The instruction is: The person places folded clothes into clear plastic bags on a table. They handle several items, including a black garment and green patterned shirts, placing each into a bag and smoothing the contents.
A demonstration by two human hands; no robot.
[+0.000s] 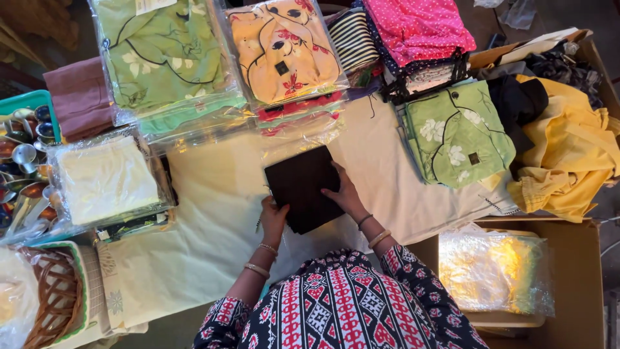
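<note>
Black folded garment (303, 187) flat on pale cloth-covered table (213, 220), long axis tilted, running away from body. Left hand (272, 218) gripping near left corner; right hand (345, 194) pressed flat on right edge, fingers spread.

Both of my arms reach forward from the patterned sleeves, forearms bare, with bangles at each wrist. My left hand (272, 218) sits palm down, its fingers curled together and pointing away from me, the thumb tucked close beside them. My right hand (345, 194) lies flatter and a little further out, its fingers spread and angled toward the left hand's fingertips, with a gap between the two hands.
</note>
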